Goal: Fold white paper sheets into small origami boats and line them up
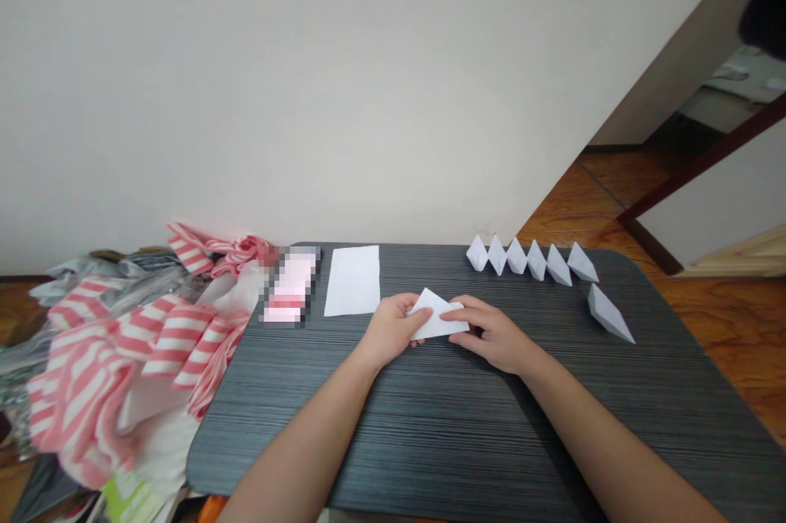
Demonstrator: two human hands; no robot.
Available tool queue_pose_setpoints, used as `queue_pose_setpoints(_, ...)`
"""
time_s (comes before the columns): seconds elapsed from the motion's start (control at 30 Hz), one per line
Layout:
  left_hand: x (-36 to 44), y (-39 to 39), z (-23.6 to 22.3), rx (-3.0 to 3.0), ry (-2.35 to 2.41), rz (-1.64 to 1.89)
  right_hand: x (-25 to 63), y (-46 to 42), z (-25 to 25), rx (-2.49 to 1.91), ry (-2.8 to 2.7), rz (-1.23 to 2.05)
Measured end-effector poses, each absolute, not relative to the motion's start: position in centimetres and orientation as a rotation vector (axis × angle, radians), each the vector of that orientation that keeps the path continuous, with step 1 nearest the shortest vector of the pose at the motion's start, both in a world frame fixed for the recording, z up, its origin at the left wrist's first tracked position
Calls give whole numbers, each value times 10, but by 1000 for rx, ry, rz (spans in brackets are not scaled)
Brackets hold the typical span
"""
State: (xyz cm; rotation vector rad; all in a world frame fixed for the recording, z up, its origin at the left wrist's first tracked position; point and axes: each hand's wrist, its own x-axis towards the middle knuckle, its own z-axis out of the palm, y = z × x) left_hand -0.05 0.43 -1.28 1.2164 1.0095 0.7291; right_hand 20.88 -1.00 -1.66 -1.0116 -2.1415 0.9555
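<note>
Between my two hands is a folded white paper [435, 315], roughly triangular with its point facing away from me. My left hand [393, 328] pinches its left side, thumb lying on top. On the right side, my right hand [490, 332] has its fingers closed on the paper's edge. Just beyond my left hand lies a flat white paper sheet [353, 281]. Several folded paper boats [517, 257] stand in a row at the table's back right. Nearer to me than that row, one more paper boat [609, 313] sits at an angle.
The dark wood-grain table [393, 433] stands against a pale wall [344, 97]. A pixelated pink-and-white item [291, 287] lies at its back left. Red-and-white striped cloth [92, 351] and plastic bags are heaped beside the left edge. Wooden floor [577, 196] shows to the right.
</note>
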Motion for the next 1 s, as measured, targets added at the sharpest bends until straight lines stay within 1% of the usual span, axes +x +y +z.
queue_pose_setpoints(0.37, -1, 3, -16, 1287, 1054, 718, 209, -8, -18, -976, -2131, 937)
queue_pose_setpoints(0.73, 1, 1, -8, 1365, 1000, 693, 202, -8, -10, -1116, -1967, 882)
queue_pose_setpoints(1.0, 4, -3, -3, 1479, 986, 784, 204, -7, -15, -1235, -1886, 849)
